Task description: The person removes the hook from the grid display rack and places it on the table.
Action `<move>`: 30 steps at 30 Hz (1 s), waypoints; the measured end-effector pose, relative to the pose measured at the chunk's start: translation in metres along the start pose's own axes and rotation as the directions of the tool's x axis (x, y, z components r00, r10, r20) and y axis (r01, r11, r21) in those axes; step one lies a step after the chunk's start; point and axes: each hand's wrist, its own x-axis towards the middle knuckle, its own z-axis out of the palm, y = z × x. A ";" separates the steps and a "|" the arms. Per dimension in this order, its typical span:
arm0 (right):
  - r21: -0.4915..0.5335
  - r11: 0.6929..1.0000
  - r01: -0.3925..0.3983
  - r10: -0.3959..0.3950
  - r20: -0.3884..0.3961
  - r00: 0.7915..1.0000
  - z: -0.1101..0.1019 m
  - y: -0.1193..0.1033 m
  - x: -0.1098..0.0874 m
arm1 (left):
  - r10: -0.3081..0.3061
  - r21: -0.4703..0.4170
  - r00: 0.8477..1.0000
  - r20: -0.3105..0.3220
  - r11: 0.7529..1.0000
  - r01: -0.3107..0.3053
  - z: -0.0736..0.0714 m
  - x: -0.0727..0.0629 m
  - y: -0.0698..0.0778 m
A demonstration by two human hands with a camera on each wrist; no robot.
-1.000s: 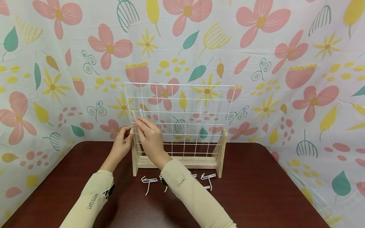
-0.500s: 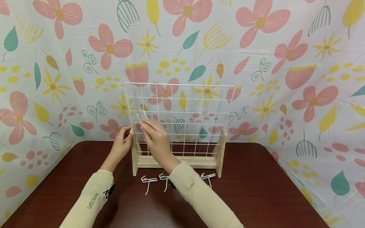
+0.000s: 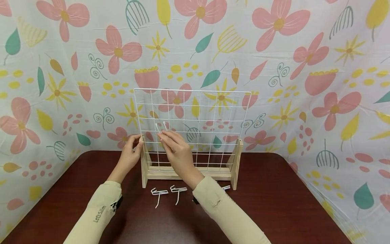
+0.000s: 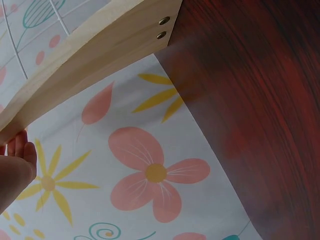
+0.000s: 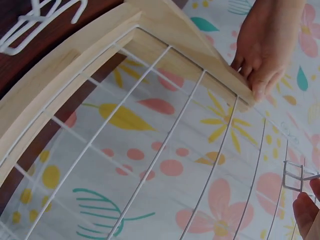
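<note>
A white wire grid panel (image 3: 191,120) stands upright in a wooden stand (image 3: 189,176). My left hand (image 3: 131,150) pinches the top of the stand's left side piece, thumb in front; the left wrist view shows its fingers (image 4: 29,155) at that wood. A white wire hook (image 3: 157,128) is pinched between thumb and fingers of my right hand (image 3: 179,153), prongs up, before the left part of the grid. In the right wrist view the hook's (image 5: 302,179) squarish end shows close to the wires; whether it touches them I cannot tell.
Two white hooks (image 3: 159,192) (image 3: 178,189) lie on the dark red table (image 3: 274,203) in front of the stand. Another hook (image 3: 226,187) shows partly behind my right sleeve. A flowered cloth (image 3: 304,101) hangs close behind the table.
My right hand has moved right and slightly down along the grid with the hook, away from the left edge. The left hand keeps its place on the stand.
</note>
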 end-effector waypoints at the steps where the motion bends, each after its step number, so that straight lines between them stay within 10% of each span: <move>1: 0.000 1.000 0.003 -0.003 -0.002 1.000 -0.002 0.000 -0.001 | -0.002 -0.003 1.000 0.001 1.000 0.002 0.000 0.000 0.000; 30: 0.000 0.998 0.068 -0.068 0.043 0.997 -0.049 0.013 -0.037 | -0.016 -0.025 1.000 0.022 1.000 0.016 0.000 0.001 -0.001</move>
